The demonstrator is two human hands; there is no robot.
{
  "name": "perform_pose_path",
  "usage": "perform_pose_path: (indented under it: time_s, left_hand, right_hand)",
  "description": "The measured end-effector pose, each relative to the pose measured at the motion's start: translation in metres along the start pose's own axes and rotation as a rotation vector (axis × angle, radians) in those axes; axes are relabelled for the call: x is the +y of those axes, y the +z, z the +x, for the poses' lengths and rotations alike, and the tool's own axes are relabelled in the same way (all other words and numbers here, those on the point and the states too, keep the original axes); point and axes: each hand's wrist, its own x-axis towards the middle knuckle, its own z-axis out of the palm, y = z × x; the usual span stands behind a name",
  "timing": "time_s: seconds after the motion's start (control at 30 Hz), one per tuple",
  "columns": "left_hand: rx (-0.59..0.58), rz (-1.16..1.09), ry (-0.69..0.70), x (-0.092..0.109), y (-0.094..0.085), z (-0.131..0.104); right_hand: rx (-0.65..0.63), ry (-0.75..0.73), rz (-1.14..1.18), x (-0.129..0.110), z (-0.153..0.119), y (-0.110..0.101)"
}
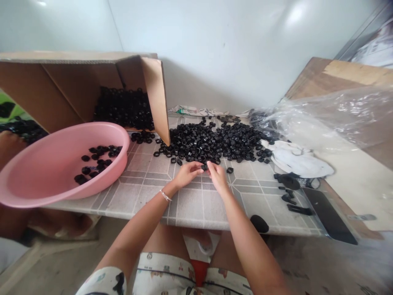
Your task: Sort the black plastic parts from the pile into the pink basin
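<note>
Both my hands meet over the near edge of a pile of small black ring-shaped plastic parts (pixel 211 141). Between my fingertips is one small black plastic part (pixel 204 167), mostly covered by the fingers. My left hand (pixel 188 173) pinches it from the left, a bracelet on its wrist. From the right, the thumb and fingers of my right hand (pixel 217 176) close on the same part. A single loose black ring (pixel 229 170) lies just right of my right hand. In the pink basin (pixel 61 164) at left sit several black parts.
Behind the basin, a cardboard box (pixel 155 90) lies on its side with more black parts inside. A white cloth (pixel 299 159), a phone (pixel 328 215) and a black round pad (pixel 259 223) are on the right. Clear plastic film (pixel 337 110) covers the back right. Another person's hand (pixel 12 143) shows far left.
</note>
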Motion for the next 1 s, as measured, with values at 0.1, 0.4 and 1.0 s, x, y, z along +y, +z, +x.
perform_pose_path:
  time_s: [0.1,0.4,1.0]
  left_hand:
    - [0.061,-0.029,-0.02,0.0,-0.002,0.001]
    - [-0.013,0.03,-0.053,0.003,-0.005,-0.001]
    - [-0.077,0.105,-0.001,0.012,-0.003,-0.004]
  right_hand:
    - [-0.013,0.025,0.14,-0.001,0.0,0.0]
    - [-0.149,-0.042,0.093,-0.004,-0.002,0.002]
    - [-0.255,0.005,0.024,-0.001,-0.011,0.009]
